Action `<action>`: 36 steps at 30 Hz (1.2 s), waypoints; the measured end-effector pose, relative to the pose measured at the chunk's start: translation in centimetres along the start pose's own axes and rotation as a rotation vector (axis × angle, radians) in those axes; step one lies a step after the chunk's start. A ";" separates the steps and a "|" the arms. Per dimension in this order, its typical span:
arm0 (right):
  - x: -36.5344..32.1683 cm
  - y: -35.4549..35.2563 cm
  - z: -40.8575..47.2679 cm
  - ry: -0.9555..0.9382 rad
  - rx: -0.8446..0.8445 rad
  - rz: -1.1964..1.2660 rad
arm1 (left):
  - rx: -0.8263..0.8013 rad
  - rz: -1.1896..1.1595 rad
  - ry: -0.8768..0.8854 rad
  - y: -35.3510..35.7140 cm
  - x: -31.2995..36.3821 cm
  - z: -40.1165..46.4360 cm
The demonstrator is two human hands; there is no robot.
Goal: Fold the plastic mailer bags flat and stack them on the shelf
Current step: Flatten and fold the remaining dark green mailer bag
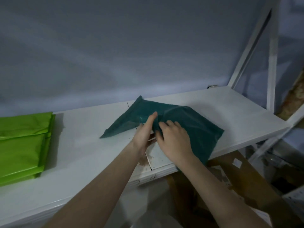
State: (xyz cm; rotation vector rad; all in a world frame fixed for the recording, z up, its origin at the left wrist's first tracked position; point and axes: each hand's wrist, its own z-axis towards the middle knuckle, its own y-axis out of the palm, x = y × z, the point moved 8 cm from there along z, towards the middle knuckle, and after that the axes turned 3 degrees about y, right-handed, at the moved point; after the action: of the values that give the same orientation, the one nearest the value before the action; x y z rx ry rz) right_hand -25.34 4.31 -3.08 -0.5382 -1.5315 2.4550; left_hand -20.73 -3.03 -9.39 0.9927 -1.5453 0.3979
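A dark teal mailer bag (189, 119) lies crumpled and partly folded on the white shelf (92, 142), one corner hanging past the front edge. My left hand (144, 134) reaches under a raised fold at the bag's middle, fingers stretched along the plastic. My right hand (174, 140) presses on top of the bag and pinches that same fold. A stack of lime green mailer bags (23, 145), folded flat, rests at the shelf's left end, well apart from both hands.
A white metal upright and diagonal brace (271, 63) rise at the shelf's right end. Brown cardboard boxes (238, 175) sit below the shelf at the lower right. A grey wall backs the shelf.
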 end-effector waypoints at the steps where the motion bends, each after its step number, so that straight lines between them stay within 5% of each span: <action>1: -1.2 -0.2 0.0 -0.028 -0.008 0.022 | 0.061 -0.031 0.017 -1.2 0.8 -0.3; 11: -7.5 -2.5 0.5 -0.113 -0.067 0.231 | 0.293 0.063 0.279 -10.7 8.9 -5.8; 20: -5.3 -3.8 3.6 0.257 -0.008 0.600 | 0.159 -0.067 0.275 -14.8 13.5 -12.0; 25: -3.6 -2.5 3.8 0.551 -0.142 0.819 | 0.107 -0.043 0.268 -16.9 14.6 -14.0; 29: -3.8 -2.1 3.5 0.604 -0.256 0.873 | 0.087 0.025 0.278 -17.9 15.1 -14.8; 36: -4.2 -3.7 3.9 0.530 -0.041 1.057 | 0.170 0.301 0.362 -19.0 16.2 -14.5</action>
State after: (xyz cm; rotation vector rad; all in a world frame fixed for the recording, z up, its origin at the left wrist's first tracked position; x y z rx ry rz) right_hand -23.20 1.25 2.60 -2.2464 -1.2004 2.4810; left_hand 4.06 -9.32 3.94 0.7634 -1.3435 0.8840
